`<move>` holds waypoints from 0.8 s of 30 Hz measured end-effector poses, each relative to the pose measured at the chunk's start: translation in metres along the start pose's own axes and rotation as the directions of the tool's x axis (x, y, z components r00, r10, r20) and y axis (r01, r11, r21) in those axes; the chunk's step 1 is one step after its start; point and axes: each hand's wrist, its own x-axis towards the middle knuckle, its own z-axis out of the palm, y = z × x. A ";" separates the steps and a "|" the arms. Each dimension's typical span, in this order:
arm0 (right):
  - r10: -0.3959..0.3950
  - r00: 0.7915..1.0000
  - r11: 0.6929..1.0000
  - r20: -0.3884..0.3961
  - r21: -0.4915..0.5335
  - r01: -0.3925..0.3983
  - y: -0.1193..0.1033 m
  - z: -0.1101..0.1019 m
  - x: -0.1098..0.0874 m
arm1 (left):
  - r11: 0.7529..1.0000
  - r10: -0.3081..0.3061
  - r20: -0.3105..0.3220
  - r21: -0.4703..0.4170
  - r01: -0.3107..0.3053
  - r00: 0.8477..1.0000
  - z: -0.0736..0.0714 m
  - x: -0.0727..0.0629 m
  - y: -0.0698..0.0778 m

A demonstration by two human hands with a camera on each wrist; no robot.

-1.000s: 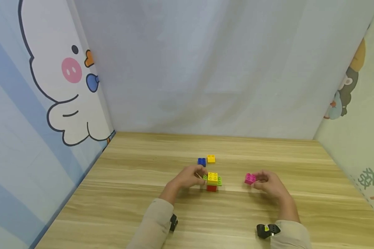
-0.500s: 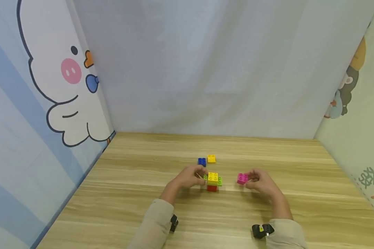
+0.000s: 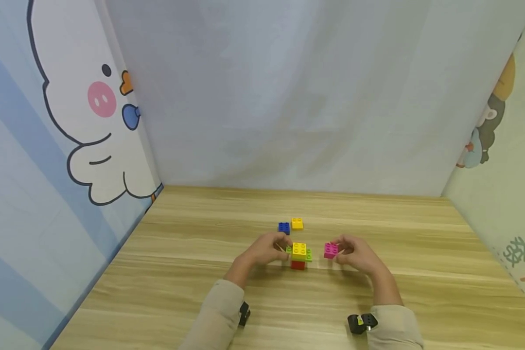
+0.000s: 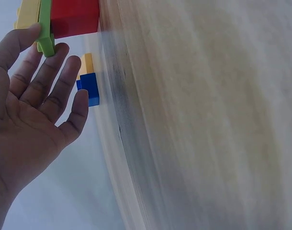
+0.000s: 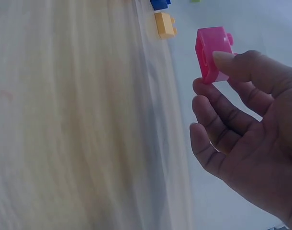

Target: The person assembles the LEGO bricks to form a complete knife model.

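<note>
A small stack of toy building bricks stands mid-table: a red brick (image 3: 298,265) at the bottom, a green plate (image 3: 308,255) jutting out at both sides, and a yellow brick (image 3: 299,250) on top. My left hand (image 3: 267,248) pinches the green plate's left end between thumb and fingers, which the left wrist view shows closely. To the right of the stack, my right hand (image 3: 358,253) holds a pink brick (image 3: 331,250) by its side. In the right wrist view the pink brick (image 5: 213,45) is raised off the table, its hollow underside partly showing.
Behind the stack lie a blue brick (image 3: 284,227) and a second yellow brick (image 3: 297,223), side by side on the wooden table (image 3: 192,218). A pale curtain (image 3: 288,97) hangs along the table's back edge. Printed panels stand left and right.
My right hand has carried the pink brick leftward, closer to the stack. The left hand and the stack have stayed where they were.
</note>
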 end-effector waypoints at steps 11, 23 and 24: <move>0.025 1.000 1.000 0.005 -0.007 -0.025 -0.008 0.009 0.006 | 1.000 -0.009 -0.007 -0.013 0.009 1.000 0.001 -0.001 0.000; 0.003 0.999 1.000 0.038 0.016 -0.003 -0.014 0.015 0.014 | 1.000 0.009 -0.005 -0.017 -0.009 1.000 0.001 -0.001 0.000; 0.005 0.999 1.000 0.039 0.019 -0.005 -0.016 0.016 0.015 | 1.000 0.011 -0.005 -0.017 -0.011 1.000 0.001 -0.001 0.000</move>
